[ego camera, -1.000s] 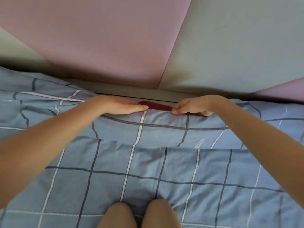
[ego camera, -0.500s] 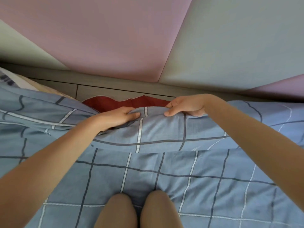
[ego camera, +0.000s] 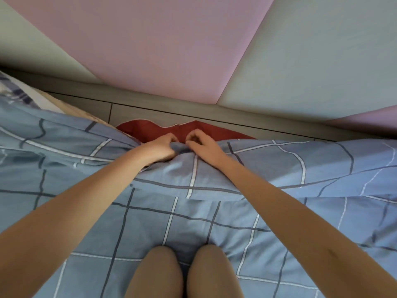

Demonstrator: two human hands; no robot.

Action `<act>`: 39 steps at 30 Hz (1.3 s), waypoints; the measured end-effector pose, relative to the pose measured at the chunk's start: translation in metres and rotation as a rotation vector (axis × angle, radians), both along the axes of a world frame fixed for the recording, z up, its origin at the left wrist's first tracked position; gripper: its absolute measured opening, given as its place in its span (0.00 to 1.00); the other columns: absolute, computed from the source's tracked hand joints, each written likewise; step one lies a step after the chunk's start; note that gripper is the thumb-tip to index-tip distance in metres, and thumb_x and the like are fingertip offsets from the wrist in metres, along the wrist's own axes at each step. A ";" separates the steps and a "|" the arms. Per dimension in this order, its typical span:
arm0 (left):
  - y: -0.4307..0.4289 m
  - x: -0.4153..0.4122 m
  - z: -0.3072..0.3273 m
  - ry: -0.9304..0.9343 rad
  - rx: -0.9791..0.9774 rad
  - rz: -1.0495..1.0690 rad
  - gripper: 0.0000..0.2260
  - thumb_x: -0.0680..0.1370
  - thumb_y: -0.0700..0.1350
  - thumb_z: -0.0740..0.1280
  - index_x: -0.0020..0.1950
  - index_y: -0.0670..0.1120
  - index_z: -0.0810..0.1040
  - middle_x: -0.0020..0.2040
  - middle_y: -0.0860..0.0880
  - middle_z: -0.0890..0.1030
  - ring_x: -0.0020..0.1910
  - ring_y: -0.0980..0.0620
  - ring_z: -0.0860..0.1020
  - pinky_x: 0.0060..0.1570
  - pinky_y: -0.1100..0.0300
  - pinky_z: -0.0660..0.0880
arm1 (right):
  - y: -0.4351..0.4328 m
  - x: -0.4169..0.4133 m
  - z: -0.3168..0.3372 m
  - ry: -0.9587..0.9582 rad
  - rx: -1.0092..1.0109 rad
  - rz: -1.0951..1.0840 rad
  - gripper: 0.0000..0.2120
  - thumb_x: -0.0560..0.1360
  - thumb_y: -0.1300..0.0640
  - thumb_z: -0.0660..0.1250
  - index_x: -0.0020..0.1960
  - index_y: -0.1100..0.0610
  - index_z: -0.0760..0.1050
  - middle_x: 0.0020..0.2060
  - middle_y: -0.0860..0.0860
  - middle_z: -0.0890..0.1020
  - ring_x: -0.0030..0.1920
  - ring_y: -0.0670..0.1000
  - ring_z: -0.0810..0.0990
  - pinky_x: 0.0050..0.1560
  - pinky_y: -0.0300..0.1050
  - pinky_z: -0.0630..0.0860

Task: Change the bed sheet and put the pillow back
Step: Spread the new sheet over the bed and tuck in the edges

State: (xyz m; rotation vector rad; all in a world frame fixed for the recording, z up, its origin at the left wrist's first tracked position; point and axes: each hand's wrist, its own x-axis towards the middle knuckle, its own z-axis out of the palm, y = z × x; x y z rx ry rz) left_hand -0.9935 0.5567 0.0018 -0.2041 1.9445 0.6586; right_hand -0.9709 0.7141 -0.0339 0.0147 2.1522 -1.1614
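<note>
A blue checked bed sheet point(ego camera: 193, 216) covers the bed under my knees point(ego camera: 184, 274). Its far edge is bunched up at the head of the bed. My left hand point(ego camera: 160, 147) grips that bunched edge with curled fingers. My right hand point(ego camera: 200, 143) sits right beside it, fingers curled and pinching the same edge. Behind the hands a red cloth point(ego camera: 193, 131) shows between the sheet and the headboard base. No pillow is clearly in view.
A padded headboard point(ego camera: 163, 50) with pink and grey panels rises behind the bed, above a grey base strip point(ego camera: 150, 114). At the far left lie a beige layer point(ego camera: 71, 110) and a white cloth with dark checks point(ego camera: 19, 93).
Both hands have come together at the middle of the sheet's far edge and closed on it. The sheet's edge has been pulled back, baring more of the red cloth.
</note>
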 end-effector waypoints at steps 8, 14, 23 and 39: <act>0.031 -0.046 -0.020 0.632 -0.206 -0.738 0.10 0.77 0.42 0.64 0.57 0.44 0.72 0.53 0.44 0.79 0.54 0.43 0.77 0.49 0.53 0.70 | -0.009 0.036 -0.004 0.378 0.085 0.085 0.34 0.69 0.38 0.59 0.68 0.59 0.66 0.63 0.56 0.71 0.64 0.54 0.67 0.65 0.48 0.62; 0.000 -0.055 0.023 0.503 -0.428 -0.714 0.30 0.74 0.67 0.59 0.62 0.43 0.74 0.63 0.41 0.74 0.63 0.42 0.71 0.58 0.50 0.67 | -0.010 0.039 -0.015 0.475 0.170 0.251 0.24 0.72 0.44 0.53 0.61 0.54 0.76 0.54 0.53 0.76 0.55 0.56 0.73 0.55 0.51 0.69; -0.094 -0.027 0.071 0.369 -0.434 -0.498 0.13 0.78 0.50 0.65 0.59 0.47 0.73 0.52 0.44 0.73 0.55 0.42 0.72 0.55 0.48 0.69 | -0.024 0.016 -0.012 -0.061 0.314 0.253 0.23 0.78 0.43 0.54 0.72 0.45 0.64 0.72 0.51 0.67 0.70 0.55 0.66 0.69 0.51 0.58; -0.113 -0.099 0.027 0.487 -0.295 -0.767 0.45 0.63 0.64 0.75 0.73 0.48 0.61 0.67 0.44 0.68 0.66 0.43 0.66 0.65 0.50 0.61 | -0.029 0.043 -0.010 0.183 0.402 0.164 0.41 0.65 0.28 0.38 0.67 0.47 0.68 0.64 0.49 0.75 0.65 0.51 0.71 0.67 0.49 0.58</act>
